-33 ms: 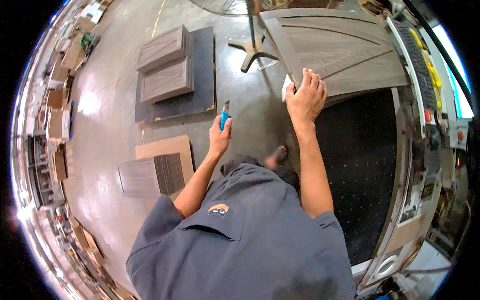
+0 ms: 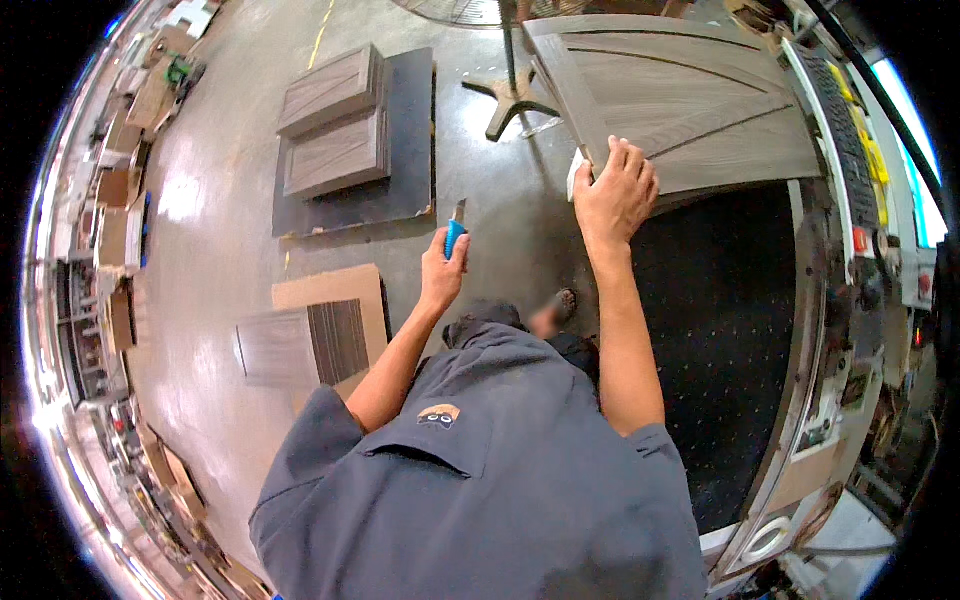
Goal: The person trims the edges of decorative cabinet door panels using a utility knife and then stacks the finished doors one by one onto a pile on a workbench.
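My left hand (image 2: 443, 268) is closed around a blue-handled knife (image 2: 455, 232) with its short blade pointing up, held out over the concrete floor. My right hand (image 2: 616, 188) lies flat with fingers spread on the near corner of a large grey wood-grain door panel (image 2: 690, 105). A small white pad (image 2: 576, 172) shows under the heel of that hand, at the panel's edge. The panel rests on a black perforated table (image 2: 730, 330) to my right. My grey shirt fills the lower part of the view.
On the floor to the left lies a dark sheet (image 2: 400, 190) carrying two stacked grey cabinet panels (image 2: 335, 125). Nearer me is a cardboard sheet (image 2: 330, 295) with two more panels (image 2: 300, 345). A fan stand base (image 2: 510, 95) stands ahead. Shelving lines the far left.
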Motion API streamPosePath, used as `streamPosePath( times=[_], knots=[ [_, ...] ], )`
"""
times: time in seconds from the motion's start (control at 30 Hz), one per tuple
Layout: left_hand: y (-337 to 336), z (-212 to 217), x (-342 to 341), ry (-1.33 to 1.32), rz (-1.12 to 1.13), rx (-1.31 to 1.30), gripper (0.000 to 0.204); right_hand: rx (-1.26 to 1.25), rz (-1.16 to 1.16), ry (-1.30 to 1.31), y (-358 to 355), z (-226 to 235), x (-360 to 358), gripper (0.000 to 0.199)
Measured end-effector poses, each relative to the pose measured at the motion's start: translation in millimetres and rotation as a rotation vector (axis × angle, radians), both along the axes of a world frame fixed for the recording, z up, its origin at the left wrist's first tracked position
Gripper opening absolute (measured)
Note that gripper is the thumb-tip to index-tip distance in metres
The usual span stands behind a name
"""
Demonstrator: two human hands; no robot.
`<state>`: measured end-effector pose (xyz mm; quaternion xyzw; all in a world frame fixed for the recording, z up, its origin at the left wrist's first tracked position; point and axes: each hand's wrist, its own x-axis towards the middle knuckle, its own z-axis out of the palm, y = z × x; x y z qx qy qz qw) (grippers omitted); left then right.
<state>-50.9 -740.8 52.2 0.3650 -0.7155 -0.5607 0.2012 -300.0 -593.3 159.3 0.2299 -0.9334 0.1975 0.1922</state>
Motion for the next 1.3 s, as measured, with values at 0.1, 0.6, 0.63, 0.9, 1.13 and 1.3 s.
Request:
streamPosePath(
  times=[0.1, 0.6, 0.63, 0.9, 1.13, 1.3],
  knots=[
    [13, 9, -24, -0.070, -0.074, -0.029, 0.024, -0.030, 0.024, -0.027, 1, -1, -6, 0.059],
    [31, 63, -155, 0.017, -0.533, -0.427, 0.038, 0.054, 0.096, -0.117, 11, -3, -13, 0.091],
    [31, 61, -155, 0.025, -0.544, -0.432, 0.039, 0.064, 0.098, -0.118, 11, -4, -13, 0.090],
    [22, 61, -158, 0.084, -0.624, -0.349, 0.037, 0.104, 0.105, -0.131, 9, 0, -12, 0.087],
    [12, 58, -161, 0.109, -0.688, -0.364, 0.039, 0.126, 0.106, -0.137, 6, 0, -13, 0.084],
    [8, 52, -165, 0.132, -0.727, -0.359, 0.040, 0.121, 0.102, -0.131, 7, -3, -14, 0.082]
  ],
)
